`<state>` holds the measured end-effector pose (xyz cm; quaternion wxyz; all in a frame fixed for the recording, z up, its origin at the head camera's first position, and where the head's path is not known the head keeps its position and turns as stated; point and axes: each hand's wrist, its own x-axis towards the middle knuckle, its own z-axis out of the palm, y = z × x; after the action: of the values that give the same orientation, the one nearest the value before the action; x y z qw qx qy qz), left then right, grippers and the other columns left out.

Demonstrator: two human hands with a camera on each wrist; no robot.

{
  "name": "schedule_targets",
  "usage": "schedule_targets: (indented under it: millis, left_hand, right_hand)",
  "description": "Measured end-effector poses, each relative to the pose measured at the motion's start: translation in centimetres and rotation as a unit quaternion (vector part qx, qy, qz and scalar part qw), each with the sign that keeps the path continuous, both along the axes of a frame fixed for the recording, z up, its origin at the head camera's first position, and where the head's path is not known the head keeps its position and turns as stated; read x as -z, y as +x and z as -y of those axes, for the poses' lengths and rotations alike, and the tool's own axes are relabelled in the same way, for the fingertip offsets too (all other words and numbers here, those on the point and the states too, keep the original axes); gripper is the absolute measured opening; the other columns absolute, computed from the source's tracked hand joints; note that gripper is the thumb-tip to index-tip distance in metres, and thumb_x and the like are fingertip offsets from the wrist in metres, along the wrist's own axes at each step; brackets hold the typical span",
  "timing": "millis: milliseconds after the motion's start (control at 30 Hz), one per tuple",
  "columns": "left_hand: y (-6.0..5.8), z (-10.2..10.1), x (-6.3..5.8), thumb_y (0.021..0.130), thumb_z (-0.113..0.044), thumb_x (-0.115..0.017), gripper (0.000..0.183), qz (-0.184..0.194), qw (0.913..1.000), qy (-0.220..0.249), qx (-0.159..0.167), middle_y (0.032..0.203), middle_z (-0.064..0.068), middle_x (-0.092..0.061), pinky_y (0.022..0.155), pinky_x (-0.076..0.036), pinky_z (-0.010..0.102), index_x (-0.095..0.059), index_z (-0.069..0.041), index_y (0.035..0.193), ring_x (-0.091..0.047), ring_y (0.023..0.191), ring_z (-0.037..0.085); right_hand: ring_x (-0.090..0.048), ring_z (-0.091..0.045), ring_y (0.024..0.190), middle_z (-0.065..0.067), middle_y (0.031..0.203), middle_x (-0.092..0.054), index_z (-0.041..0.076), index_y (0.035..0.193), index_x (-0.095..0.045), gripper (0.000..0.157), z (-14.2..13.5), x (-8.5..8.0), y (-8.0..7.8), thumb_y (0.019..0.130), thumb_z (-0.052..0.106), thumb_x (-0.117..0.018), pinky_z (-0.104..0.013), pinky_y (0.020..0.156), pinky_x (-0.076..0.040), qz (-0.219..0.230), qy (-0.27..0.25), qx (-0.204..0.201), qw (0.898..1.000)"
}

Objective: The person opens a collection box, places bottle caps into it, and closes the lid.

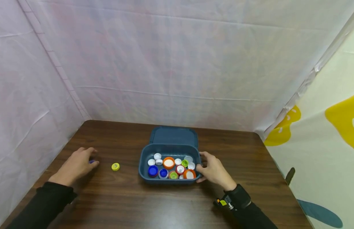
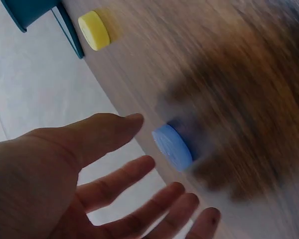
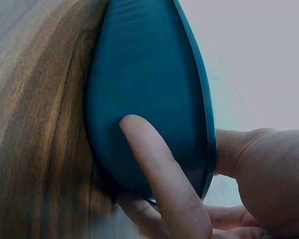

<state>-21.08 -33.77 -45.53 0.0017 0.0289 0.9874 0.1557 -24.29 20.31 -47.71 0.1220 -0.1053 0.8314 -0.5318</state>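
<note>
On the table's left side my left hand (image 1: 79,163) hovers over a blue bottle cap (image 2: 172,147), its fingers spread apart. In the left wrist view the thumb and fingertips stand just short of that cap, with nothing between them. A yellow bottle cap (image 1: 115,166) lies on the table to the right of this hand. My right hand (image 1: 214,170) grips the right end of a dark blue-green box (image 1: 169,182), thumb at the rim and fingers (image 3: 157,159) along the outer wall. Several white, blue, orange, red and green caps lie inside the box.
The box's lid (image 1: 174,136) lies folded back behind it. Under everything is a brown wooden table (image 1: 122,203). White sheeting (image 1: 171,63) hangs along the table's back and left edges, and a yellow-patterned cloth (image 1: 323,152) hangs at the right.
</note>
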Motion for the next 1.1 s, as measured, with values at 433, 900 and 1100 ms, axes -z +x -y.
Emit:
schedule_targets:
  millis: [433, 900, 1100]
  left_hand:
    - [-0.23, 0.99, 0.22, 0.097, -0.001, -0.086, 0.030, -0.007, 0.9996, -0.020, 0.018, 0.113, 0.036, -0.074, 0.092, -0.061, 0.070, -0.075, 0.014, 0.122, -0.070, 0.109, 0.058]
    - [-0.65, 0.80, 0.61, 0.097, 0.002, -0.085, 0.023, -0.013, 0.9996, -0.017, 0.018, 0.106, 0.032, -0.073, 0.086, -0.063, 0.064, -0.075, 0.013, 0.116, -0.072, 0.100, 0.050]
    - [-0.76, 0.24, 0.25, 0.097, 0.002, -0.086, 0.022, -0.031, 0.9992, -0.013, 0.023, 0.103, 0.029, -0.073, 0.085, -0.063, 0.063, -0.075, 0.011, 0.114, -0.071, 0.097, 0.047]
  right_hand:
    - [-0.083, -0.038, 0.116, -0.034, 0.156, -0.066, -0.006, 0.170, -0.049, 0.068, 0.06, 0.39, 0.04, 0.107, 0.002, -0.074, -0.047, 0.066, -0.072, -0.003, 0.002, -0.001, 1.000]
    - [-0.083, -0.037, 0.115, -0.032, 0.156, -0.067, -0.005, 0.169, -0.050, 0.067, 0.26, 0.10, 0.01, 0.107, 0.001, -0.073, -0.045, 0.065, -0.072, -0.006, 0.015, 0.010, 1.000]
    - [-0.083, -0.037, 0.116, -0.032, 0.155, -0.068, -0.005, 0.169, -0.050, 0.067, 0.18, -0.16, 0.10, 0.107, 0.001, -0.074, -0.047, 0.065, -0.072, -0.005, 0.011, 0.007, 1.000]
